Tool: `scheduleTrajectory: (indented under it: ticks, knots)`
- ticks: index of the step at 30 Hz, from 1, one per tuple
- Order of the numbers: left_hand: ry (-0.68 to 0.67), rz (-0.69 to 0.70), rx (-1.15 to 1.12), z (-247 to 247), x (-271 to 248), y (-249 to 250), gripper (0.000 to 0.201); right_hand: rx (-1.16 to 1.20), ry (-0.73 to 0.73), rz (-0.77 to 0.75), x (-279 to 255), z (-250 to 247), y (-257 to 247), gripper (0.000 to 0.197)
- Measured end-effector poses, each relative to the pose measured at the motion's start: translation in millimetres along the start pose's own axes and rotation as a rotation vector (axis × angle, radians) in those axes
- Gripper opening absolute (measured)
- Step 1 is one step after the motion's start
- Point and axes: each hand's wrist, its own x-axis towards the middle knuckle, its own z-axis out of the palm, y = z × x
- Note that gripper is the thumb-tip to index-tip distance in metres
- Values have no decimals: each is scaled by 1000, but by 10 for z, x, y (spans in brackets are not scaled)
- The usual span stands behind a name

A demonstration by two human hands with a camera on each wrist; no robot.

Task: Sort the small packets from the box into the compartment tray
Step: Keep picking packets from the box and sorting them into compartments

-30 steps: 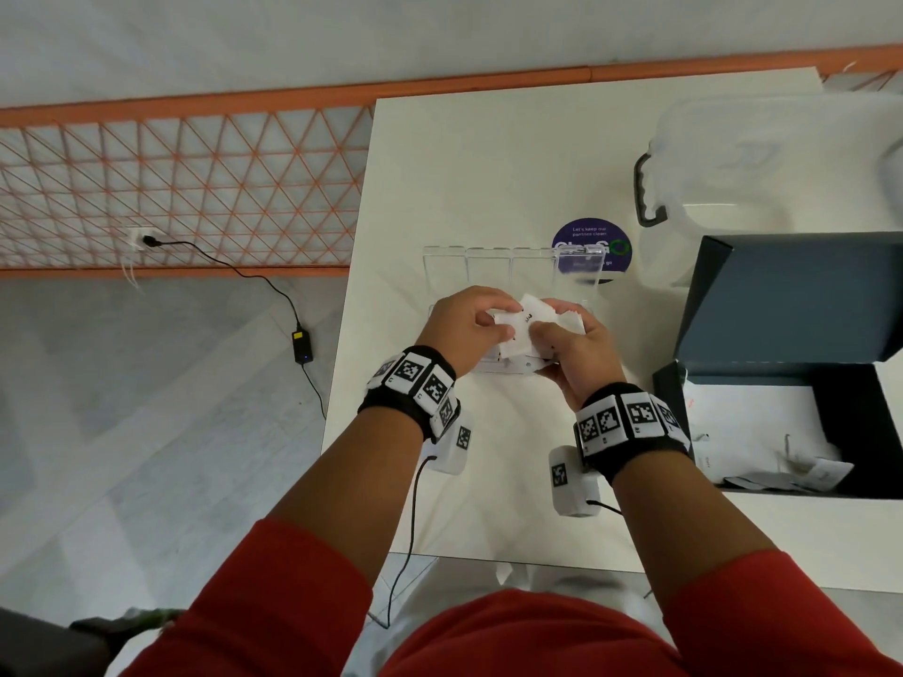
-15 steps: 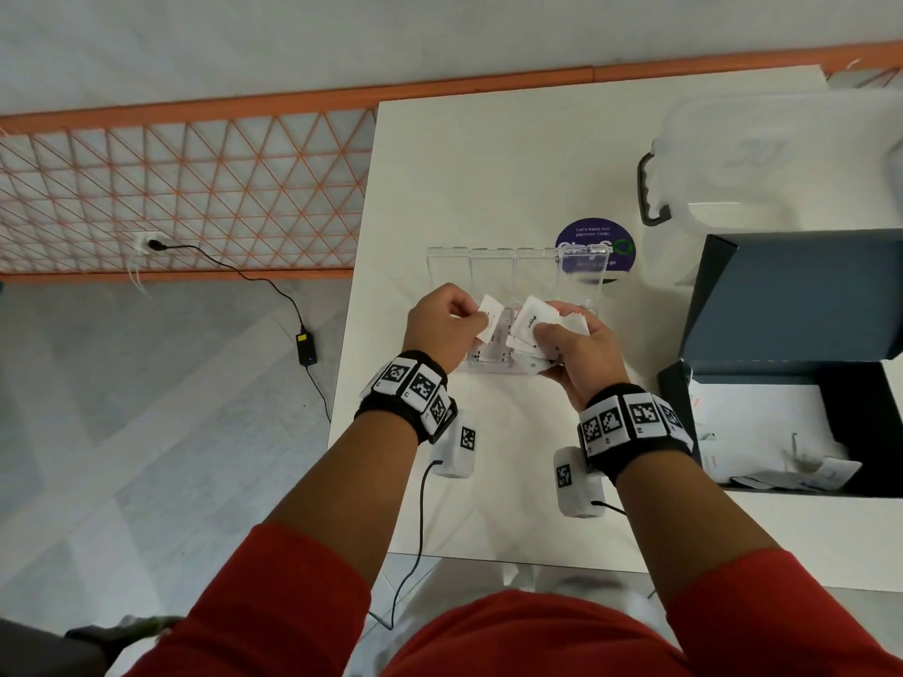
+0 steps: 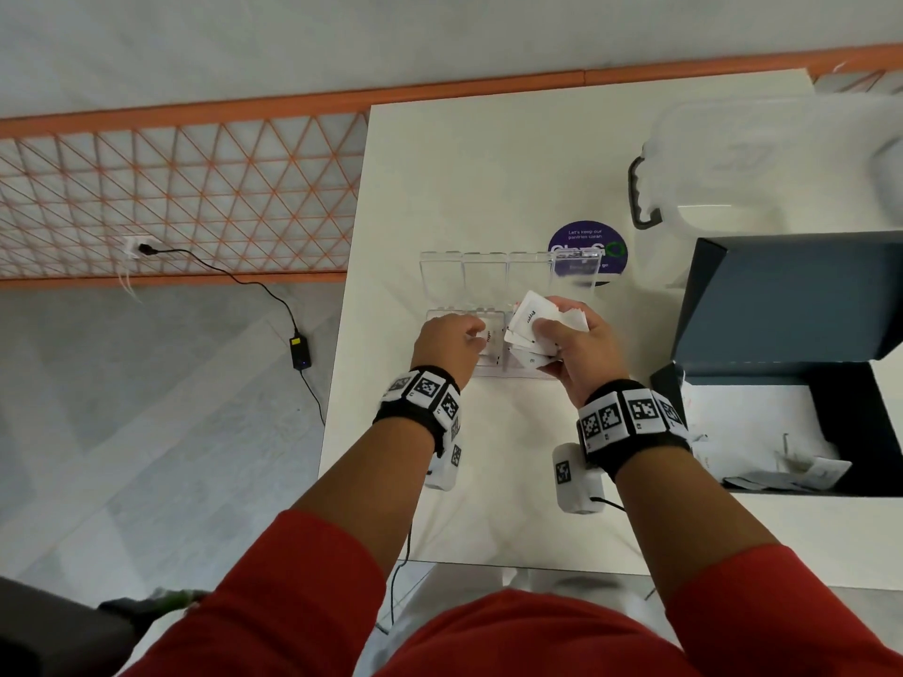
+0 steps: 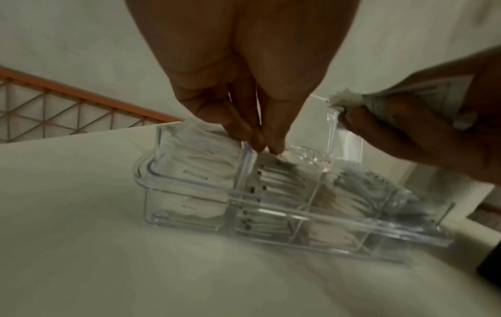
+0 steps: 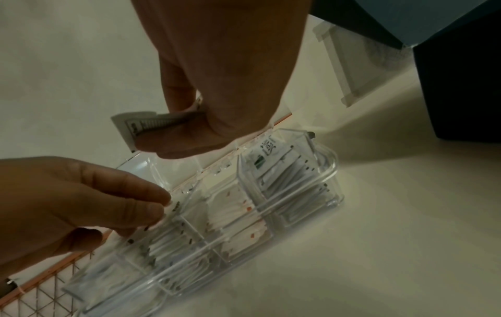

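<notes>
A clear compartment tray [image 3: 488,371] lies mid-table with its lid [image 3: 488,278] open behind it. Its compartments hold white packets [image 4: 195,169]. My left hand [image 3: 476,334] reaches down into the second compartment from the left and pinches a small packet's top edge [image 4: 287,154] between its fingertips [image 4: 254,139]. Just right of it, above the tray [image 5: 325,171], my right hand [image 3: 542,329] grips a fanned bunch of packets [image 3: 530,317]; the bunch [image 5: 141,124] also shows in the right wrist view. The dark box [image 3: 830,398] stands open at the right with a few packets [image 3: 806,473] inside.
The box's raised lid [image 3: 791,295] stands close to the right of my right hand. A clear plastic container [image 3: 762,163] with a dark handle sits at the back right. A purple sticker [image 3: 586,246] lies behind the tray. The table's left edge [image 3: 342,383] is near my left hand.
My left hand took one packet from the right hand's bunch, carried it left, then lowered it into the tray. The right hand stayed over the tray with its bunch.
</notes>
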Motion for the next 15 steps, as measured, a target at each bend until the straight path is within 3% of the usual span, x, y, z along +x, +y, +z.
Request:
scheduleTrajectory:
  ticks: [5, 12, 15]
  knots:
    - [-60, 145, 283, 78, 1, -10, 22, -4, -8, -2, 17, -12, -34, 27]
    - [-56, 184, 386, 114, -17, -8, 27, -28, -35, -2, 43, -38, -43, 27]
    - [-49, 147, 322, 70, -26, 17, 29, -38, -40, 11, 49, -37, -27, 28]
